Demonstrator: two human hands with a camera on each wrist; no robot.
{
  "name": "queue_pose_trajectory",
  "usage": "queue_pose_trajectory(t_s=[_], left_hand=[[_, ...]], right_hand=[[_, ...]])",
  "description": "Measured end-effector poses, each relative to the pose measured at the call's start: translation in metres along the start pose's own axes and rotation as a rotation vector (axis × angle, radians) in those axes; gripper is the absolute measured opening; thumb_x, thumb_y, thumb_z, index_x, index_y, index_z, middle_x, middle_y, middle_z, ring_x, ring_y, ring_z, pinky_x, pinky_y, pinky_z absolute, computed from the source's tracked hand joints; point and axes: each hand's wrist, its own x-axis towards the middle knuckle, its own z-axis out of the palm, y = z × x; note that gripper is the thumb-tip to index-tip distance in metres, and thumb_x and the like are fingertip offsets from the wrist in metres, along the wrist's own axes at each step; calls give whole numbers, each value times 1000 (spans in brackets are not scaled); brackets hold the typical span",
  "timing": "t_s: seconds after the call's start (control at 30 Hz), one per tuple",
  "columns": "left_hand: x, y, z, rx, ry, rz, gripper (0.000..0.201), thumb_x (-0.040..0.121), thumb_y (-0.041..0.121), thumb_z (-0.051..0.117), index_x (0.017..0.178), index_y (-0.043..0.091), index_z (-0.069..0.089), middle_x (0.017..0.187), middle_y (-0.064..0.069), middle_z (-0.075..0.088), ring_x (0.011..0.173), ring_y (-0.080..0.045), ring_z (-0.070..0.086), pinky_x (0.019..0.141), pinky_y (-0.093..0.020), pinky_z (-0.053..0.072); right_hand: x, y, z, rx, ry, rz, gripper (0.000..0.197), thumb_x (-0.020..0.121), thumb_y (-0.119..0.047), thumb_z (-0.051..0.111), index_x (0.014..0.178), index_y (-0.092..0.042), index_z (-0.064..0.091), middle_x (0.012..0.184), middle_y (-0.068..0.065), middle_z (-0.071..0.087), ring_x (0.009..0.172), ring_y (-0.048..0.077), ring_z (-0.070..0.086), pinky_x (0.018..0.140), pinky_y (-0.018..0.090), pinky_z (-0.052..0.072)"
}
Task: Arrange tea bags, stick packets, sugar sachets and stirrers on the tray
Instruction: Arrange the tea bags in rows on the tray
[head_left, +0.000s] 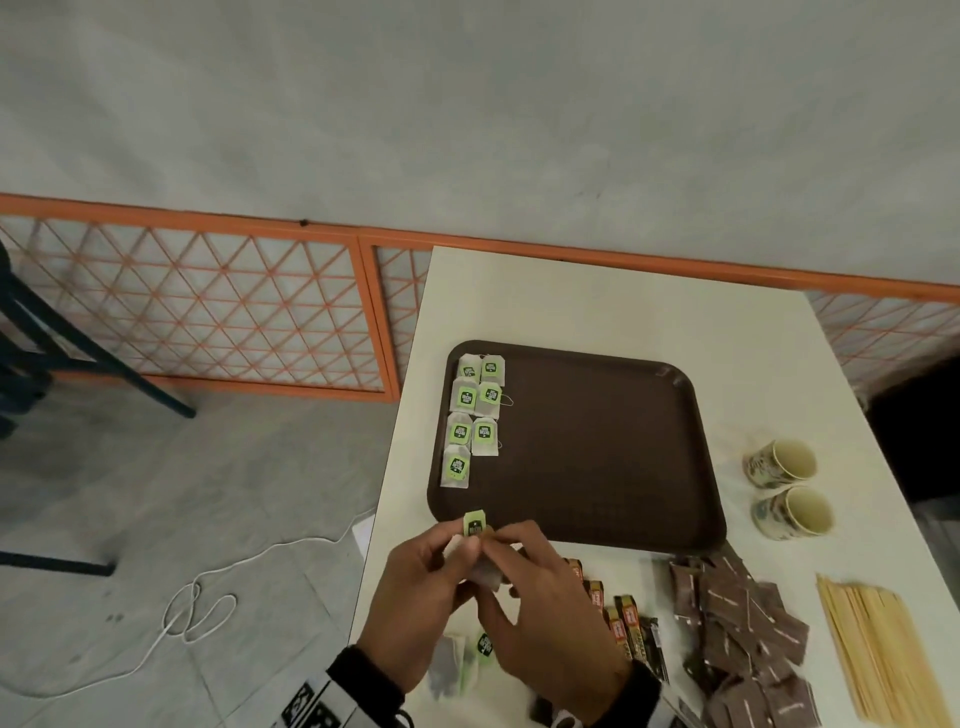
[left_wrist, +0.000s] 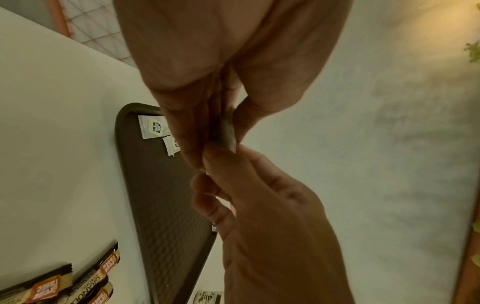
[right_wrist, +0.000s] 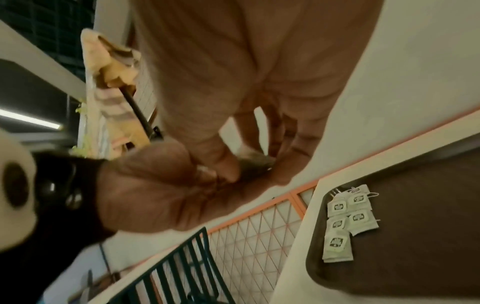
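Both hands meet above the front left corner of the brown tray (head_left: 597, 457). My left hand (head_left: 460, 545) and right hand (head_left: 501, 540) pinch one tea bag (head_left: 485, 574) between them, and its green tag (head_left: 474, 522) sticks up above the fingers. In the left wrist view the tea bag (left_wrist: 228, 133) shows as a dark pouch between thumb and fingers. Several tea bags (head_left: 470, 415) lie in two columns along the tray's left side. Stick packets (head_left: 621, 616), brown sugar sachets (head_left: 743, 623) and wooden stirrers (head_left: 878, 644) lie on the table near me.
More tea bags (head_left: 460, 660) lie on the white table (head_left: 597, 301) under my wrists. Two paper cups (head_left: 779, 462) lie on their sides right of the tray. The table's left edge runs close to the tray, with a cable (head_left: 208, 597) on the floor beyond.
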Motion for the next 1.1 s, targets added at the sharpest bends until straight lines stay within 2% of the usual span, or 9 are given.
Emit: queue_pose_trajectory(t_s=[0.1, 0.17, 0.23, 0.33, 0.4, 0.53, 0.7, 0.87, 1.1], left_hand=[[4, 0, -10, -27, -49, -69, 32, 100, 4, 47, 99, 15, 77, 99, -12, 76, 95, -25, 72, 76, -29, 58], [7, 0, -17, 0, -99, -83, 32, 100, 2, 46, 104, 12, 75, 102, -15, 75, 97, -27, 71, 79, -32, 58], [9, 1, -22, 34, -147, -85, 30, 101, 1, 44, 110, 9, 72, 104, -17, 74, 100, -31, 71, 81, -34, 58], [12, 6, -30, 61, -221, -79, 28, 101, 2, 45, 122, 11, 61, 104, -22, 73, 101, -33, 71, 85, -36, 57], [14, 9, -34, 92, -230, -73, 29, 100, 7, 52, 127, 15, 55, 103, -23, 72, 101, -33, 70, 87, -36, 57], [16, 8, -45, -23, -248, -122, 46, 84, 5, 66, 128, 14, 54, 108, -26, 68, 98, -32, 68, 89, -39, 57], [18, 10, -50, 11, -94, -104, 36, 87, -8, 64, 119, 6, 60, 77, -11, 68, 76, -23, 69, 74, -37, 60], [17, 14, -51, 57, -60, -111, 24, 92, 2, 63, 114, 11, 61, 80, -16, 72, 76, -26, 71, 72, -42, 61], [14, 6, -49, 63, -54, -163, 14, 97, 10, 57, 101, 2, 68, 92, -15, 75, 86, -29, 74, 76, -40, 61]], right_hand=[[4, 1, -10, 98, 68, 38, 27, 89, -40, 62, 115, -33, 65, 111, -22, 53, 86, -4, 59, 72, 8, 49], [11, 2, -18, 272, 167, 167, 13, 89, -40, 62, 97, -33, 69, 95, -17, 63, 78, 6, 65, 66, 19, 55], [21, 3, -25, 438, 202, 271, 8, 91, -37, 64, 93, -31, 69, 88, -11, 68, 73, 12, 66, 64, 27, 57], [31, 7, -24, 434, 113, 286, 12, 88, -35, 69, 99, -31, 72, 88, -11, 71, 77, 9, 67, 70, 24, 56], [34, 6, -18, 416, 45, 271, 7, 85, -30, 73, 92, -30, 76, 88, -13, 71, 80, 7, 67, 73, 21, 54], [41, 5, -18, 579, 97, 309, 6, 89, -21, 70, 87, -19, 75, 80, -1, 73, 68, 6, 64, 63, 19, 50], [45, 0, -22, 684, 36, 331, 10, 94, -14, 63, 93, -15, 74, 79, 7, 72, 64, 12, 62, 61, 25, 52], [45, 1, -20, 726, -50, 316, 12, 91, -9, 67, 102, -13, 70, 77, 5, 70, 63, 14, 62, 59, 24, 51], [42, 7, 0, 592, -25, 394, 9, 88, -18, 72, 96, -22, 72, 75, 5, 71, 58, 10, 61, 57, 23, 51]])
